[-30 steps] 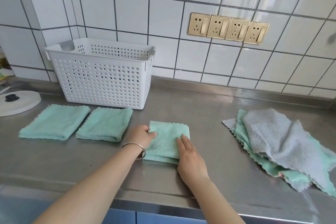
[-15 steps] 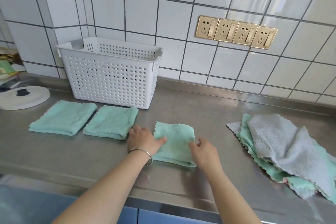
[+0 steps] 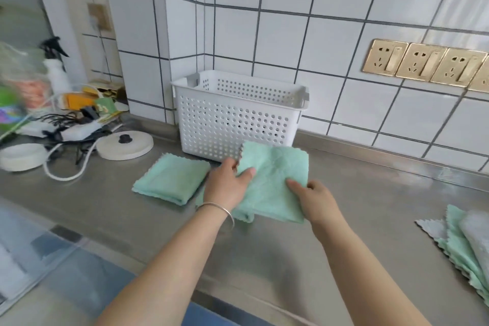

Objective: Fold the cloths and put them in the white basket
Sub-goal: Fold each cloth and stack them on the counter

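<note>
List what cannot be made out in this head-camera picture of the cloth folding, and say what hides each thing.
- Second folded cloth: only a sliver shows; the left hand and the held green cloth cover it.
- White basket: the bottom inside is hidden behind its front wall.
- Unfolded cloth pile: cut off by the right edge.
- Clutter at far left: too blurred to identify.
- Right hand: fingertips hidden under the held cloth.
</note>
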`<state>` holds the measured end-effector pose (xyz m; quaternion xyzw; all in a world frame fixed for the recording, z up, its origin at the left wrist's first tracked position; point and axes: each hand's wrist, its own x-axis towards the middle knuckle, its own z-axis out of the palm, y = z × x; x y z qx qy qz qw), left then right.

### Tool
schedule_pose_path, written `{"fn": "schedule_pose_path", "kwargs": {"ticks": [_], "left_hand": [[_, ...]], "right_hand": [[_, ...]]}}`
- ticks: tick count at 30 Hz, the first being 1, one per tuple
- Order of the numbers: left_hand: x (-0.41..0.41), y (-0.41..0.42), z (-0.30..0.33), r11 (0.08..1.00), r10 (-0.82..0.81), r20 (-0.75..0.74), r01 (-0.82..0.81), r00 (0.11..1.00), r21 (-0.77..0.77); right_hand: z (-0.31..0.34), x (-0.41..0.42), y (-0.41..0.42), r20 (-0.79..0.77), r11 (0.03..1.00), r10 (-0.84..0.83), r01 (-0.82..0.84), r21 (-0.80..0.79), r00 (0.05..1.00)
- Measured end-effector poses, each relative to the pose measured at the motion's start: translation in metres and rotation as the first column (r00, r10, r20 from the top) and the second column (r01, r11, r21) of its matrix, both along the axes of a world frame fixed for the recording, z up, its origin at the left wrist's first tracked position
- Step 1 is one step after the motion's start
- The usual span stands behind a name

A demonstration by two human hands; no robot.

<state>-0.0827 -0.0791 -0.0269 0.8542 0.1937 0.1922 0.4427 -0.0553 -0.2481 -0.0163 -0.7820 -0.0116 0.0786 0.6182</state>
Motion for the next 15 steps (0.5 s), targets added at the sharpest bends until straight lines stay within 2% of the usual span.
{"fn": "schedule_pose_path", "kwargs": {"ticks": [3, 7, 13, 15], "left_hand": [[-0.003, 0.067, 0.01, 0.994, 0.11, 0.005, -0.11, 0.994, -0.004], [0.003, 0.146, 0.003, 0.982, 0.179, -0.094, -0.173, 0.979, 0.074], [0.013, 0.202, -0.023, 0.966, 0.248, -0.119, -0.236, 0.961, 0.103], [0.016, 0.212, -0.032, 0.965, 0.257, -0.114, -0.249, 0.96, 0.081]], "right_hand": [[0.0, 0.01, 0.069, -0.063, 0.975, 0.143, -0.13, 0.179, 0.988], [-0.018, 0.023, 0.152, -0.211, 0.954, 0.208, -0.15, 0.261, 0.955], [-0.054, 0.037, 0.224, -0.298, 0.974, 0.162, -0.104, 0.2, 0.941], [-0.061, 0.041, 0.237, -0.292, 0.987, 0.128, -0.095, 0.127, 0.948]]}}
